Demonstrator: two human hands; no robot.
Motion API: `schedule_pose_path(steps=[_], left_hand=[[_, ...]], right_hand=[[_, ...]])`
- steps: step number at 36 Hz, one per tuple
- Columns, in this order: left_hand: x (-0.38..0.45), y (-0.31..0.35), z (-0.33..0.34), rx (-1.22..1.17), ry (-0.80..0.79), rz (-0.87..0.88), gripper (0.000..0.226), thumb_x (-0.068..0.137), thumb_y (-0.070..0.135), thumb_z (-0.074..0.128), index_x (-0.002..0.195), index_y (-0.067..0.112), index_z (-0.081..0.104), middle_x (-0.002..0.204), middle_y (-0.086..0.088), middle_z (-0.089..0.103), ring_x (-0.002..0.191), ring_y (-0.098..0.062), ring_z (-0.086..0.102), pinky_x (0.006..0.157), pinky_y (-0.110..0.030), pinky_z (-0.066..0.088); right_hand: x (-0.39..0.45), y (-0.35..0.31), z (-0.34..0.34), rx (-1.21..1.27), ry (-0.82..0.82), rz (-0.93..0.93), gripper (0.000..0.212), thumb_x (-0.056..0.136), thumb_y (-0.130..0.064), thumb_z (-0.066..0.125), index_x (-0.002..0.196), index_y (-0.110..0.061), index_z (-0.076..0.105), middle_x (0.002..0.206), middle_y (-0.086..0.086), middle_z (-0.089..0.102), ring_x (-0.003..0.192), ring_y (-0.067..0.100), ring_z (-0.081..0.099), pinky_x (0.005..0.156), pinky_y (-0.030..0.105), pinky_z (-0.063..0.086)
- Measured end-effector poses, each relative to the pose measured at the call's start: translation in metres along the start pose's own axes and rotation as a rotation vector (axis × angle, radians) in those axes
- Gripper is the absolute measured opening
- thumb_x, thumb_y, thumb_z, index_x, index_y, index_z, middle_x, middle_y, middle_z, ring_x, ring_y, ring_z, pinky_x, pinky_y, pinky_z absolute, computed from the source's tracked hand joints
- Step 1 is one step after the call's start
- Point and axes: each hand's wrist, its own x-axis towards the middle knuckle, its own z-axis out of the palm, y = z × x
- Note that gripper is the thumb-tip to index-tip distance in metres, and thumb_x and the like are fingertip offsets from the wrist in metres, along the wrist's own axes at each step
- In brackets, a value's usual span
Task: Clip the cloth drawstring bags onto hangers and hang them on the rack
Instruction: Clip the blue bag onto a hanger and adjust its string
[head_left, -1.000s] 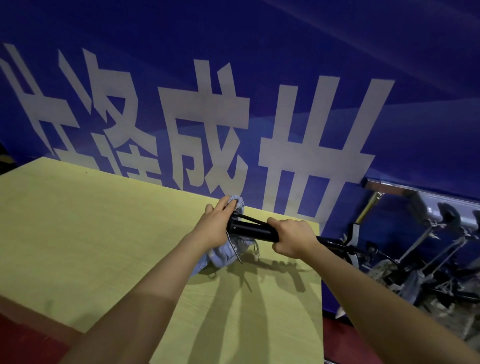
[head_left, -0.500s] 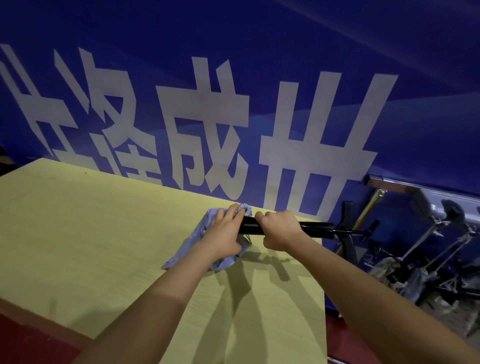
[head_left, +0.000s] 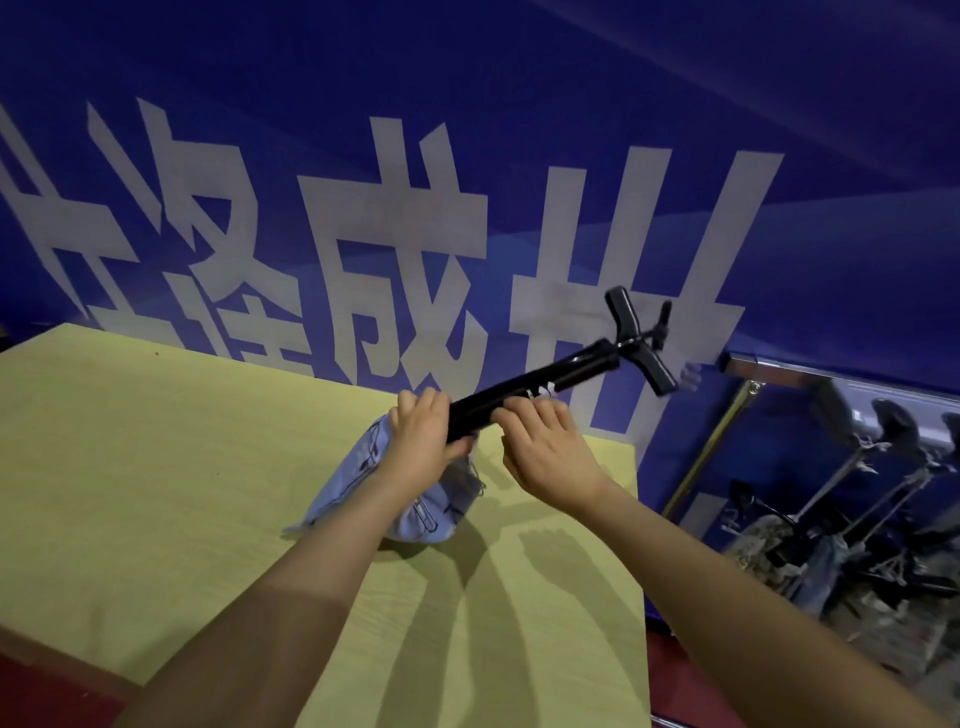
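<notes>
Left grip (head_left: 422, 441) clenched round black hanger (head_left: 540, 387) — blue bag (head_left: 358, 473) beneath; right grip (head_left: 545, 447) loose alongside.

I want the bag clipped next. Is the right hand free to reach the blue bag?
Probably yes: the right hand only rests on the black hanger, and the blue bag lies just beside it under the left hand.

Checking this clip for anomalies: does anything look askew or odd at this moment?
Nothing is spilled or damaged. The black hanger is tilted, its far end raised off the table, while the left hand grips its near end over the crumpled blue bag. The right hand rests on the bar.
</notes>
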Motion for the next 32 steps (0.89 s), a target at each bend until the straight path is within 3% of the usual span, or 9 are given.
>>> schedule_pose_path(steps=[4, 8, 11, 17, 21, 24, 28, 32], left_hand=[[0.000, 0.000, -0.007, -0.121, 0.075, -0.044, 0.044, 0.087, 0.047, 0.058, 0.103, 0.006, 0.051, 0.105, -0.010, 0.050, 0.098, -0.025, 0.038, 0.079, -0.031, 0.026], [0.000, 0.004, -0.018, -0.202, 0.085, -0.078, 0.043, 0.088, 0.046, 0.056, 0.101, 0.006, 0.048, 0.106, -0.010, 0.048, 0.100, -0.025, 0.036, 0.079, -0.030, 0.024], [-0.002, 0.006, -0.026, -0.254, 0.079, -0.097, 0.041, 0.089, 0.044, 0.054, 0.104, 0.007, 0.046, 0.109, -0.010, 0.047, 0.105, -0.025, 0.035, 0.083, -0.032, 0.028], [-0.007, 0.004, -0.027, -0.385, 0.090, -0.217, 0.044, 0.091, 0.043, 0.053, 0.108, 0.003, 0.044, 0.113, -0.014, 0.045, 0.110, -0.028, 0.034, 0.091, -0.039, 0.032], [-0.009, 0.003, -0.022, -0.455, 0.121, -0.315, 0.044, 0.094, 0.044, 0.048, 0.108, 0.002, 0.042, 0.115, -0.016, 0.042, 0.110, -0.032, 0.035, 0.092, -0.042, 0.032], [-0.008, 0.004, -0.019, -0.474, 0.159, -0.371, 0.046, 0.094, 0.045, 0.047, 0.109, 0.002, 0.041, 0.116, -0.016, 0.041, 0.110, -0.032, 0.035, 0.092, -0.041, 0.031], [-0.008, 0.005, -0.020, -0.467, 0.171, -0.398, 0.046, 0.095, 0.044, 0.045, 0.110, 0.001, 0.040, 0.118, -0.017, 0.040, 0.111, -0.033, 0.035, 0.092, -0.040, 0.030], [-0.007, 0.009, -0.021, -0.482, 0.165, -0.385, 0.048, 0.095, 0.046, 0.044, 0.110, 0.001, 0.041, 0.119, -0.017, 0.041, 0.113, -0.032, 0.036, 0.094, -0.041, 0.030]], right_hand=[[-0.007, -0.012, 0.009, 0.231, -0.282, 0.142, 0.022, 0.081, -0.018, 0.045, 0.096, -0.008, 0.057, 0.091, 0.010, 0.058, 0.075, 0.033, 0.054, 0.069, 0.035, 0.028], [-0.008, -0.028, 0.013, 0.591, -0.629, 0.368, 0.034, 0.097, -0.026, 0.046, 0.127, -0.011, 0.046, 0.128, 0.010, 0.051, 0.104, 0.034, 0.055, 0.079, 0.038, 0.040], [-0.003, -0.039, 0.015, 0.727, -0.738, 0.428, 0.044, 0.095, -0.028, 0.051, 0.135, -0.016, 0.037, 0.132, 0.006, 0.053, 0.112, 0.028, 0.055, 0.077, 0.031, 0.041], [-0.006, -0.039, 0.019, 0.664, -0.661, 0.366, 0.019, 0.096, -0.022, 0.047, 0.110, -0.014, 0.058, 0.108, 0.009, 0.057, 0.097, 0.030, 0.056, 0.069, 0.036, 0.041], [-0.012, -0.029, 0.014, 0.653, -0.586, 0.364, 0.025, 0.098, -0.022, 0.046, 0.114, -0.017, 0.064, 0.104, 0.007, 0.066, 0.094, 0.031, 0.060, 0.070, 0.039, 0.048], [-0.019, -0.020, 0.010, 0.561, -0.458, 0.349, 0.037, 0.095, -0.018, 0.045, 0.129, -0.024, 0.057, 0.116, 0.002, 0.067, 0.100, 0.027, 0.063, 0.071, 0.037, 0.050], [-0.018, -0.014, 0.005, 0.548, -0.322, 0.416, 0.041, 0.092, -0.005, 0.048, 0.130, -0.015, 0.055, 0.122, 0.005, 0.064, 0.106, 0.029, 0.062, 0.076, 0.039, 0.051], [-0.009, -0.015, 0.002, 0.435, -0.216, 0.310, 0.044, 0.079, 0.004, 0.060, 0.120, -0.010, 0.058, 0.110, 0.014, 0.061, 0.090, 0.034, 0.057, 0.072, 0.038, 0.050]])
